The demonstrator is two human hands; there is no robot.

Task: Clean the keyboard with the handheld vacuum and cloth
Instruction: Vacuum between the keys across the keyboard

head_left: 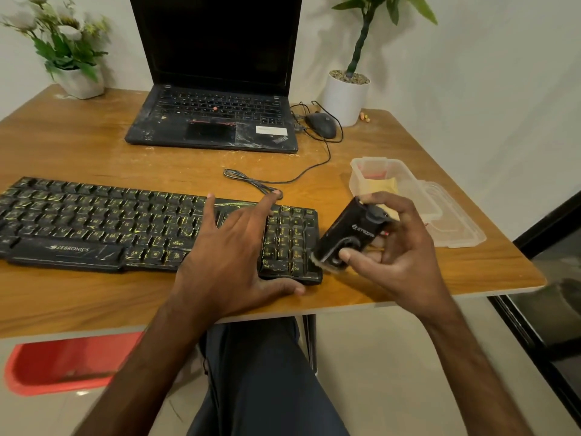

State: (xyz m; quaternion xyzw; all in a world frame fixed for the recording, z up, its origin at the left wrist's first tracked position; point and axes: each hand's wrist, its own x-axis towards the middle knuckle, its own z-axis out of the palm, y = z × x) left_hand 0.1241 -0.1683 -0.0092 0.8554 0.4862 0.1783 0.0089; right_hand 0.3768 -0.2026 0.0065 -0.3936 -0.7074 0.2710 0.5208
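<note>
1. Your left hand (234, 247) lies spread, fingers apart, on the right part of the long black keyboard with yellow-lit keys (132, 228), thumb hooked over its near edge, pinning it down and gripping nothing.
2. Your right hand (393, 247) is clamped on the small black handheld vacuum (345, 236), brush end tilted down at the keyboard's right end, by the number pad.
3. The keyboard sits along the near edge of the wooden counter (78, 146), toward its left side.
4. The yellow cloth (382, 187) lies in the clear plastic box (408, 187) near the counter's right edge.
5. By my reading, vacuuming is the step in hand; next, draw the brush slowly leftward along the key rows, bracing the board.
</note>
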